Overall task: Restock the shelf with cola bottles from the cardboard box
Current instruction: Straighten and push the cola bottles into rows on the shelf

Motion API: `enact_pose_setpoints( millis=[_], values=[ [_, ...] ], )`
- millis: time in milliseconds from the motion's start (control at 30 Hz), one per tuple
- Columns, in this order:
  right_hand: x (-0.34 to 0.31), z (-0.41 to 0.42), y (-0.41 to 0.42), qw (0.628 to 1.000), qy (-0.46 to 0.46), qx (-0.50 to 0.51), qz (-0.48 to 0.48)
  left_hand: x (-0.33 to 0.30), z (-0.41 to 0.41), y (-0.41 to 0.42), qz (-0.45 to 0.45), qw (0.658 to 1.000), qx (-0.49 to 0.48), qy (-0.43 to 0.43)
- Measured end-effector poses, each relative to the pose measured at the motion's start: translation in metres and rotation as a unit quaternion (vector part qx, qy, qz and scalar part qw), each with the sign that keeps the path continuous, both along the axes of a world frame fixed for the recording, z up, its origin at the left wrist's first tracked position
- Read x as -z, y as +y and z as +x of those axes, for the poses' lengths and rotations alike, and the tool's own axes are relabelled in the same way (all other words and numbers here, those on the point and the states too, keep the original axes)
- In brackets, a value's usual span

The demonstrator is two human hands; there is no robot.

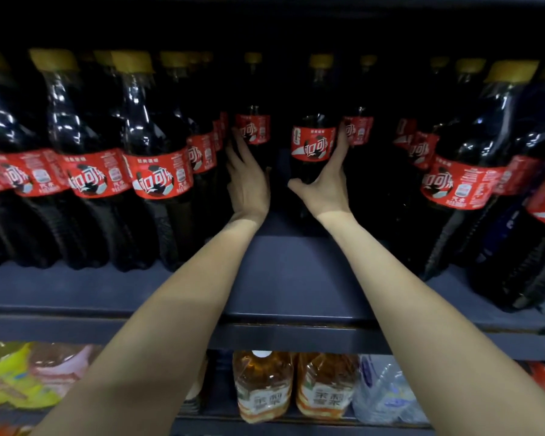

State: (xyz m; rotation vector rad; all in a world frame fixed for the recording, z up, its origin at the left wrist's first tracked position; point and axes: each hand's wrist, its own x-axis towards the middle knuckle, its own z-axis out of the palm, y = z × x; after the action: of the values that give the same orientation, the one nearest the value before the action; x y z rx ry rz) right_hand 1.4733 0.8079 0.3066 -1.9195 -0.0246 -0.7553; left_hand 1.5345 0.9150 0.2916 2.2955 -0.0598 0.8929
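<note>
Both arms reach deep into a dark shelf (290,278) lined with cola bottles, each with a red label and a yellow cap. My right hand (326,180) wraps around the lower body of one cola bottle (312,143) standing in the middle gap. My left hand (249,180) lies flat against the side of another cola bottle (253,129) further back; its fingers are straight, and a full grip cannot be made out. The cardboard box is out of view.
Rows of cola bottles (158,165) fill the shelf on the left, and more (466,180) on the right, leaving a bare lane in the middle. On the shelf below stand amber drink bottles (265,385), clear water bottles (387,391) and yellow packs (10,376).
</note>
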Motion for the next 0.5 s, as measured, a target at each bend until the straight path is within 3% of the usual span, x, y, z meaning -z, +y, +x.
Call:
enact_pose_setpoints(
  millis=[133, 500],
  values=[
    [0.002, -0.003, -0.002, 0.983, 0.071, 0.111, -0.130, 0.012, -0.006, 0.002, 0.046, 0.999, 0.005, 0.010],
    [-0.010, 0.035, 0.017, 0.966, 0.075, 0.158, -0.189, 0.018, 0.005, 0.001, 0.085, 0.996, -0.021, -0.011]
  ],
)
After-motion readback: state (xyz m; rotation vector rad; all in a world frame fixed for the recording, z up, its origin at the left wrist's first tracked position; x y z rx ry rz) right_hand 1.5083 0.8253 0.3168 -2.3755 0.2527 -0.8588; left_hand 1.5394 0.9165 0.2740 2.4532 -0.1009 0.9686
